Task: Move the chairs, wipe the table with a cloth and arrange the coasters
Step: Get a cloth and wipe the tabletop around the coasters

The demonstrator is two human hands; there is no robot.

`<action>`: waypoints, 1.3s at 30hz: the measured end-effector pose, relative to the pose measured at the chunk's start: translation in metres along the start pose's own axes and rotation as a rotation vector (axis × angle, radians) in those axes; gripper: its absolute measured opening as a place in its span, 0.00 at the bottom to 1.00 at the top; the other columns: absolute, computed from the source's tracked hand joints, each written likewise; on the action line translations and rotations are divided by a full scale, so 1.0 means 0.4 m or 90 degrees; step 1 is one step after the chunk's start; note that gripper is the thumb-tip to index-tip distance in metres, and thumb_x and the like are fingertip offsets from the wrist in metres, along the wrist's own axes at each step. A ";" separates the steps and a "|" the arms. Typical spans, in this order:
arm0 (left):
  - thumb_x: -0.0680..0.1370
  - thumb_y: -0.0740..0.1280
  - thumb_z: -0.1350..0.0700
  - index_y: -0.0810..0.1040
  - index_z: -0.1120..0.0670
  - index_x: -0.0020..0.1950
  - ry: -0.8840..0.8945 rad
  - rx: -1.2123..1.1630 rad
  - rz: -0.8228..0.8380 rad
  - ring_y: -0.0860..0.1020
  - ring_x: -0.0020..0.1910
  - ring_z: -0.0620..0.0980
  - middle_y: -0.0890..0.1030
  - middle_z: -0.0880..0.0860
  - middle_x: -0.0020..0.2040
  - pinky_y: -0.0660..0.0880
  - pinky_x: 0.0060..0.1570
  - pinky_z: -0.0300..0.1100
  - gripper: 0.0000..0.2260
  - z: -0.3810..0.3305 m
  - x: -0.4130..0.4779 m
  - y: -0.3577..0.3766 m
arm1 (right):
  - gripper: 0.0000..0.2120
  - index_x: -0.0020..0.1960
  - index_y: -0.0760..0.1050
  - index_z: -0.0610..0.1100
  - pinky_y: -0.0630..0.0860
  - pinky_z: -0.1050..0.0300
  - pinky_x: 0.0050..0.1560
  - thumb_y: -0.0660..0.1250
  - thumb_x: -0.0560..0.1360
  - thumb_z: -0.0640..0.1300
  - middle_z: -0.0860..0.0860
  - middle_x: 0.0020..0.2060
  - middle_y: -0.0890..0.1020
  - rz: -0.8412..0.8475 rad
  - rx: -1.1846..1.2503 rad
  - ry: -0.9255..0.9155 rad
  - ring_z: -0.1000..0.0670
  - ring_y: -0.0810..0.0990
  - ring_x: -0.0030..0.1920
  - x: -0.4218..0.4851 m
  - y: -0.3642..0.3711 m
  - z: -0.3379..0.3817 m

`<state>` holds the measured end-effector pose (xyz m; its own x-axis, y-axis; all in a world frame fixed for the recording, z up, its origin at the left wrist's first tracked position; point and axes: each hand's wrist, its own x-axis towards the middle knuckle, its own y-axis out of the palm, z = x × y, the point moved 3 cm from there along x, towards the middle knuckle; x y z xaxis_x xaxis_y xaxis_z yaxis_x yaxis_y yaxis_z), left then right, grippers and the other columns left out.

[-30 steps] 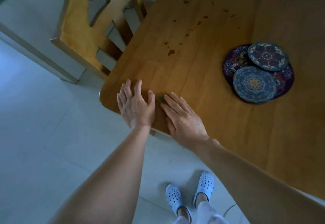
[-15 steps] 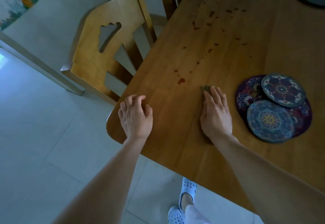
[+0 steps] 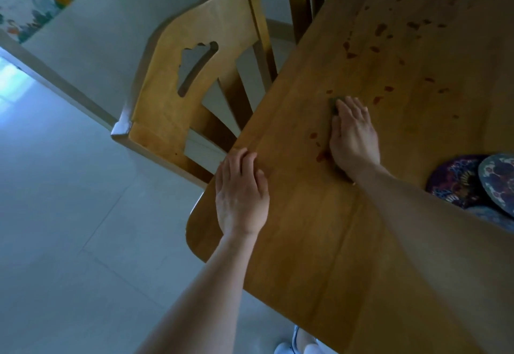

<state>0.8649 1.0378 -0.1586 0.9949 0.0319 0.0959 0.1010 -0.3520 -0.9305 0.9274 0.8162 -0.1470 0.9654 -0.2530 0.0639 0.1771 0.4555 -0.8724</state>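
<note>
Most red stains (image 3: 380, 29) lie beyond the right hand (image 3: 351, 134), whose flat, straight-fingered grip presses the green cloth (image 3: 333, 101) on the worktop (image 3: 319, 242); the left hand (image 3: 242, 198) rests loosely at its edge, holding nothing.

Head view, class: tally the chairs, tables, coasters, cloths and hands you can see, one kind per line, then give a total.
Chairs: 2, near chair, far chair
Table: 1
Coasters: 3, purple coaster, top coaster, blue coaster partly hidden
Cloth: 1
Hands: 2, left hand, right hand
Total: 9
</note>
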 end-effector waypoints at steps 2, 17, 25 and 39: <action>0.82 0.55 0.50 0.72 0.53 0.68 0.005 -0.003 -0.001 0.66 0.71 0.50 0.69 0.50 0.70 0.60 0.75 0.51 0.16 -0.001 0.002 0.000 | 0.23 0.77 0.60 0.42 0.48 0.53 0.77 0.47 0.84 0.47 0.46 0.77 0.61 0.037 -0.001 -0.071 0.48 0.53 0.78 0.006 0.032 0.057; 0.83 0.56 0.51 0.72 0.50 0.70 -0.010 -0.035 0.008 0.63 0.74 0.49 0.68 0.48 0.72 0.55 0.76 0.49 0.17 0.005 0.003 -0.005 | 0.17 0.61 0.79 0.51 0.72 0.58 0.65 0.58 0.81 0.36 0.56 0.58 0.80 0.227 0.589 0.110 0.56 0.77 0.61 -0.209 -0.052 0.113; 0.82 0.58 0.51 0.72 0.51 0.69 -0.002 -0.034 -0.012 0.66 0.72 0.50 0.70 0.49 0.70 0.61 0.74 0.52 0.16 0.003 0.003 0.000 | 0.19 0.73 0.69 0.50 0.53 0.53 0.75 0.55 0.83 0.48 0.53 0.76 0.62 0.065 0.162 -0.057 0.53 0.55 0.77 -0.199 -0.103 -0.035; 0.83 0.49 0.47 0.73 0.51 0.69 -0.008 -0.102 -0.016 0.65 0.72 0.48 0.71 0.49 0.71 0.59 0.74 0.51 0.21 -0.005 0.004 -0.008 | 0.25 0.77 0.59 0.44 0.45 0.48 0.78 0.46 0.83 0.52 0.45 0.77 0.59 0.121 -0.104 -0.238 0.46 0.50 0.78 -0.173 0.096 0.178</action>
<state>0.8661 1.0370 -0.1546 0.9921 0.0538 0.1134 0.1251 -0.4950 -0.8599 0.8812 0.9121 -0.1503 0.9861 0.1614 0.0391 -0.0142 0.3164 -0.9485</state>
